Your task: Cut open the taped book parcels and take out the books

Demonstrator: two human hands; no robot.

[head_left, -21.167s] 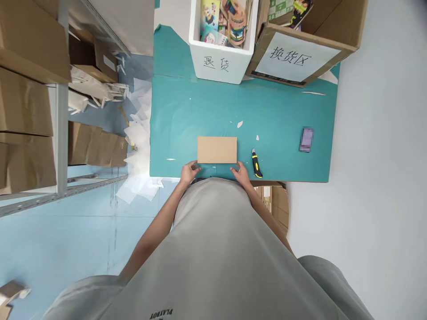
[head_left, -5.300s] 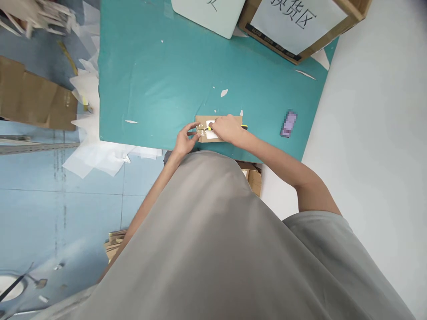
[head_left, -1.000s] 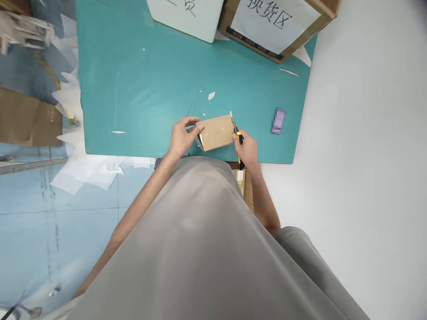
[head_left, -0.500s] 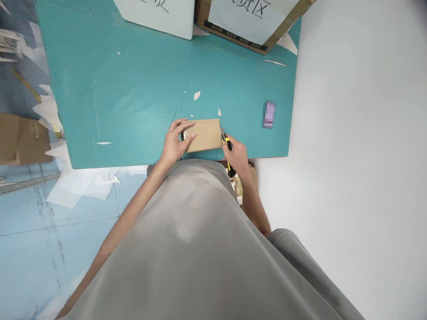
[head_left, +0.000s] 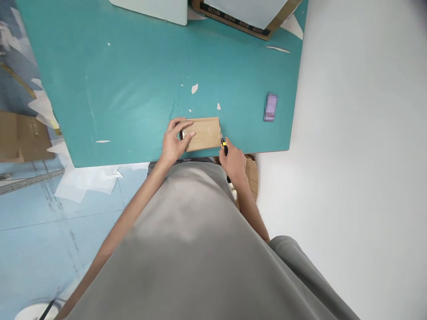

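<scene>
A small flat cardboard box (head_left: pixel 205 134) lies near the front edge of the green table. My left hand (head_left: pixel 174 141) grips its left end, thumb on top and fingers over the far edge. Clear tape glints on the box close to that thumb. My right hand (head_left: pixel 233 162) is closed around a black and yellow utility knife (head_left: pixel 224 146). The knife's tip is at the right end of the box; whether the blade is cutting in, I cannot tell.
The green table (head_left: pixel 126 89) has white torn spots. At its back stand a white panel (head_left: pixel 153 9) and a larger cardboard box (head_left: pixel 233 20). A blurred purple item (head_left: pixel 270 106) lies to the right. A white wall (head_left: pixel 360 146) borders the right side; another carton (head_left: pixel 26 135) is at left.
My right hand has turned and moved slightly down and left, bringing the knife upright along the box's right end. The left hand keeps its hold. The view has shifted slightly.
</scene>
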